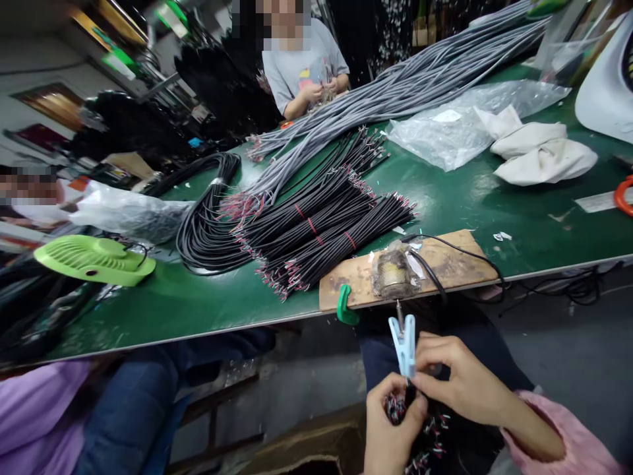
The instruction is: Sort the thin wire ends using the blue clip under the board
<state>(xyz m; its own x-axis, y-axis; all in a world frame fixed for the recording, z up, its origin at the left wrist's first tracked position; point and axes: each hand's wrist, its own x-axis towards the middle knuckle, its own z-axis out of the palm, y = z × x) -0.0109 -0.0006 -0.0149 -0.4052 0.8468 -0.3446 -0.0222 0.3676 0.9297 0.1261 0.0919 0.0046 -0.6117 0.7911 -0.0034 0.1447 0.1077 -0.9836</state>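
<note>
My left hand is closed around a bundle of black wires with red and white stripped ends, held over my lap below the table edge. My right hand pinches a pale blue clothespin-like clip that stands upright just above the bundle. A thin metal tip sticks out over the table edge right above the clip. It comes from a taped device on a wooden board, which a green clamp fixes to the green table.
Bundles of black cables, a black cable coil and long grey cables cover the table. Plastic bags, white cloth, a green fan lie around. One person sits across the table; a second, in purple, sits at my left.
</note>
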